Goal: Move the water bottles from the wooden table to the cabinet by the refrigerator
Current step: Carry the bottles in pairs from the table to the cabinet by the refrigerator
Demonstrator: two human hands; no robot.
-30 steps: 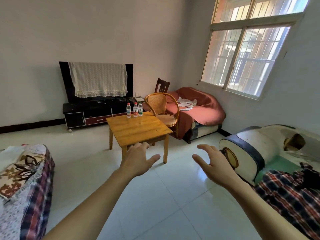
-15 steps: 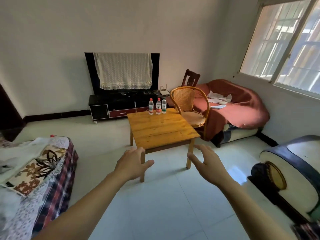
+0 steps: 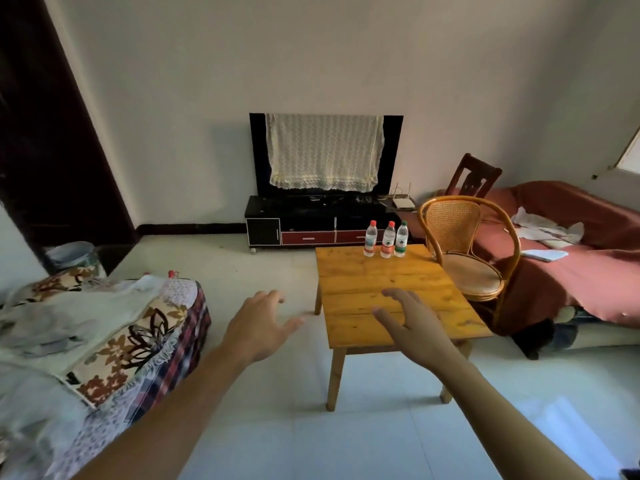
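**Three bottles stand on the wooden table, both hands empty**

The wooden table is the landmark. At its far edge three water bottles stand upright in a tight row: the left bottle with a red cap, the middle bottle also red-capped, and the right bottle with a green cap. They are close together; whether they touch cannot be told.

The right hand hangs over the near half of the table, fingers spread and relaxed, holding nothing. The left hand is out past the table's left edge, over the pale floor, likewise spread and holding nothing. Both are well apart from the bottles.

Just beside the table's right side stands a rattan chair, and beyond that a sofa under a red cover. Behind the table, against the wall, a black TV stand carries a screen draped with a lace cloth. Well to the table's left lies a bed with patterned covers.
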